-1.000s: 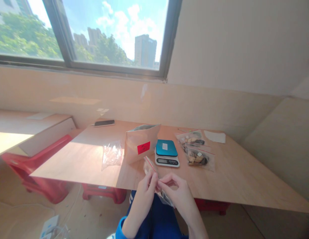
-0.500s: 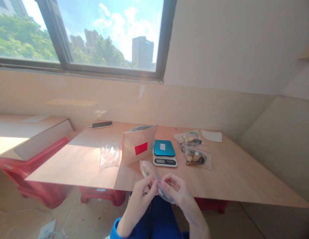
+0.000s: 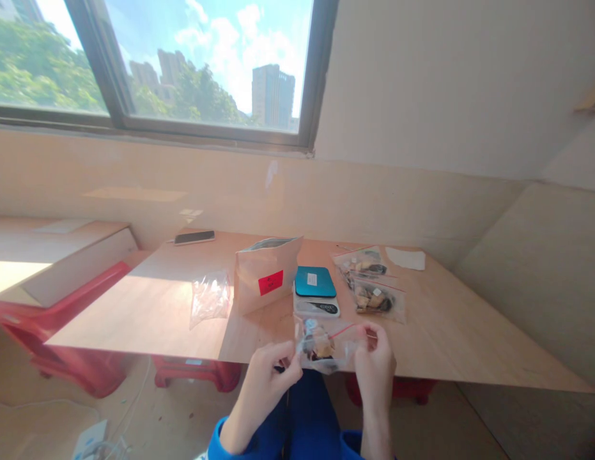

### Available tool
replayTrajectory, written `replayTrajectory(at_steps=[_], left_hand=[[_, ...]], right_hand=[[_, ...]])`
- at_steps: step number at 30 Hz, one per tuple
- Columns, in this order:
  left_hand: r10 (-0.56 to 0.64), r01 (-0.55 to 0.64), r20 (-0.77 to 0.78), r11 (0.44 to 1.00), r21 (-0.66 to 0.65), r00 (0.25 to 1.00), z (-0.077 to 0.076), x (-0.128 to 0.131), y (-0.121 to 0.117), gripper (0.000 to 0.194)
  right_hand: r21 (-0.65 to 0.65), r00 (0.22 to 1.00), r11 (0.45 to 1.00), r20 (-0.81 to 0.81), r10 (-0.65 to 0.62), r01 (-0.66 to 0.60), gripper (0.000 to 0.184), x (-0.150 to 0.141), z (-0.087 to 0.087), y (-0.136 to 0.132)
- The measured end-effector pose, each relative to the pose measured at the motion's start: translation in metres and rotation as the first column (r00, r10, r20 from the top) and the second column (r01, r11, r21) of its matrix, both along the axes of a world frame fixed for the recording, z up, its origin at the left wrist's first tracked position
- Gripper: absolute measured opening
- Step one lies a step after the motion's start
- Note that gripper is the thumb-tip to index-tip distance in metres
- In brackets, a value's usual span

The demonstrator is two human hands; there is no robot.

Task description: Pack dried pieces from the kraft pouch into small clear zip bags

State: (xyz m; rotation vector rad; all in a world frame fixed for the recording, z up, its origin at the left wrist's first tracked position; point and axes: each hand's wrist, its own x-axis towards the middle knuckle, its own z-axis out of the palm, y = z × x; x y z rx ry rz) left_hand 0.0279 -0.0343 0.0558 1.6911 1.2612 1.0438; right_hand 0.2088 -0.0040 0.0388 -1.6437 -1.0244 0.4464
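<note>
Between my hands, at the table's front edge, is a clear zip bag (image 3: 321, 345) with tan and dark dried pieces inside and a red zip line. My left hand (image 3: 273, 370) pinches its left edge with thumb and forefinger. At its right end, my right hand (image 3: 376, 358) has its fingers closed on the plastic near the red line. Just beyond the bag stands a kitchen scale (image 3: 316, 291) with a blue top and a white base; the held bag partly covers its front. A pale stand-up pouch (image 3: 259, 275) with a red label is open at the top, left of the scale.
Two filled zip bags (image 3: 374, 297) lie right of the scale, overlapping. Clear plastic bags (image 3: 209, 297) lie left of the pouch. A phone (image 3: 194, 237) and a white paper (image 3: 405, 258) are at the back. Red stools (image 3: 196, 377) stand under the table (image 3: 450, 345).
My right hand has moved right and up, and my hands are farther apart. The bag, earlier tilted and bunched between them, is now spread sideways with its contents facing me.
</note>
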Motion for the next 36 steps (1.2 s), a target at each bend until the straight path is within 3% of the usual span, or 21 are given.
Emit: replayTrajectory(at_steps=[5,9,12,14,17,19,22,25,27,32,36], left_hand=[[-0.106,0.118,0.190,0.992,-0.050,0.976,-0.019,0.001,0.008,0.047],[-0.009,0.017,0.317,1.000,-0.022,0.948,-0.035,-0.007,0.018,0.047],[0.038,-0.013,0.456,0.998,-0.057,0.889,-0.046,-0.012,0.023,0.027],[0.019,0.069,0.562,0.989,-0.135,0.827,-0.053,-0.012,0.023,0.026],[-0.017,0.296,0.736,0.922,-0.252,0.677,-0.058,-0.003,0.017,0.044],[0.039,0.370,0.838,0.885,-0.282,0.545,-0.056,0.006,0.014,0.050],[0.196,0.251,0.877,0.910,-0.329,0.439,-0.049,0.014,0.015,0.049],[0.275,0.138,0.852,0.919,-0.369,0.446,-0.045,0.014,0.020,0.043],[0.288,0.109,0.835,0.919,-0.378,0.469,-0.044,0.011,0.022,0.042],[0.290,0.086,0.821,0.922,-0.378,0.493,-0.043,0.006,0.021,0.037],[0.355,0.067,0.808,0.899,-0.433,0.470,-0.041,0.005,0.020,0.036]], right_hand=[[0.119,0.956,0.988,-0.263,0.130,-0.102,0.038,0.000,0.003,-0.002],[0.185,0.885,0.971,-0.414,0.216,-0.150,0.041,-0.019,0.014,-0.007],[0.220,0.819,0.965,-0.521,0.243,-0.146,0.044,-0.023,0.019,-0.009],[0.232,0.781,0.960,-0.566,0.264,-0.156,0.045,-0.024,0.020,-0.009],[0.216,0.747,0.952,-0.592,0.303,-0.215,0.044,-0.026,0.018,-0.007],[0.198,0.768,0.950,-0.560,0.312,-0.242,0.044,-0.030,0.016,-0.006],[0.212,0.854,0.946,-0.414,0.315,-0.246,0.041,-0.036,0.015,-0.006],[0.272,0.923,0.932,-0.231,0.306,-0.241,0.038,-0.038,0.016,-0.008],[0.294,0.927,0.907,-0.132,0.352,-0.302,0.031,-0.037,0.018,-0.011],[0.210,0.789,0.768,0.028,0.614,-0.605,0.013,-0.034,0.016,-0.014],[0.166,0.741,0.732,-0.009,0.671,-0.661,0.020,-0.032,0.010,-0.014]])
